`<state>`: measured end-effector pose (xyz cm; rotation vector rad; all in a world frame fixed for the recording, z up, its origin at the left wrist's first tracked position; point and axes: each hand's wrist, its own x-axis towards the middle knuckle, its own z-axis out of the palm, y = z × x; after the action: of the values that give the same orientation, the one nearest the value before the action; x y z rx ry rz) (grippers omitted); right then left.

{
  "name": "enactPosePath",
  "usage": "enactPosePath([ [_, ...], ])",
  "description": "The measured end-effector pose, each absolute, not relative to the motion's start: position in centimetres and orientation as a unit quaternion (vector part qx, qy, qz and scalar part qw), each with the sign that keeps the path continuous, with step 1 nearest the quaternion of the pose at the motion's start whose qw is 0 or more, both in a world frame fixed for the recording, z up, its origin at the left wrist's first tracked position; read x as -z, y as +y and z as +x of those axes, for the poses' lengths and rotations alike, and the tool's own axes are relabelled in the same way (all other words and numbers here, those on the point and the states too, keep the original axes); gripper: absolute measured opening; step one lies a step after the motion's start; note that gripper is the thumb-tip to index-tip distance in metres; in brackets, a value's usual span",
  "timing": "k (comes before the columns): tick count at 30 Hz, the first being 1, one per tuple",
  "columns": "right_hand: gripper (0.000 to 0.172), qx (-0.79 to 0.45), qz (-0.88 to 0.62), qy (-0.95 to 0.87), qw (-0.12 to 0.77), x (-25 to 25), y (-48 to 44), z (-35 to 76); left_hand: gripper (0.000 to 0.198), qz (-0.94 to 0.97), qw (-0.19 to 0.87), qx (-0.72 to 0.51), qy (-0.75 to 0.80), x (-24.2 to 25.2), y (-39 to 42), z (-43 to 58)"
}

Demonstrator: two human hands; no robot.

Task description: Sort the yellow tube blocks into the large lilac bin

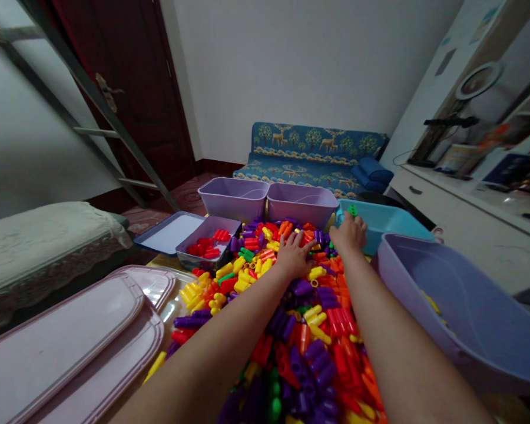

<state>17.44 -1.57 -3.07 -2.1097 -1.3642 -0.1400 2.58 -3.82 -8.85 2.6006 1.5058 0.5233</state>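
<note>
A large heap of red, yellow, purple, orange and green plastic building pieces (315, 353) lies in front of me, many of them shaped like joined tubes. My left hand (295, 256) rests on the far part of the heap, its fingers spread; whatever is under the palm is hidden. At the near left corner of the turquoise bin (393, 221), my right hand (350, 232) is closed around a green plastic piece (352, 209), whose top shows above the fingers at the bin's rim.
Two lilac bins (234, 203) stand behind the heap. A smaller box (207, 259) with red pieces is at left, near pale lids (70, 330). At right, a big lilac tub (463, 294) holds some yellow pieces. A blue sofa (309, 156) stands beyond.
</note>
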Motion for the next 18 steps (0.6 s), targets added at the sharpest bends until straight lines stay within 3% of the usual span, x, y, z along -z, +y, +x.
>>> enactPosePath([
  [3, 0.047, 0.072, -0.795, -0.537, 0.273, 3.6, -1.7, 17.1, 0.064, 0.853, 0.050, -0.169, 0.492, 8.7, -3.8, 2.6],
  [8, 0.051, 0.079, -0.791, -0.548, 0.260, 4.5, -2.1, 17.0, 0.064, 0.851, 0.054, -0.163, 0.496, 8.6, -3.8, 2.6],
  [14, 0.052, 0.073, -0.788, -0.533, 0.299, 4.3, -2.9, 16.6, 0.064, 0.852, 0.052, -0.167, 0.493, 8.7, -3.8, 2.6],
  [18, 0.040, 0.053, -0.736, -0.591, 0.326, 4.4, -5.1, 15.9, 0.063, 0.853, 0.055, -0.169, 0.491, 8.9, -3.6, 2.5],
])
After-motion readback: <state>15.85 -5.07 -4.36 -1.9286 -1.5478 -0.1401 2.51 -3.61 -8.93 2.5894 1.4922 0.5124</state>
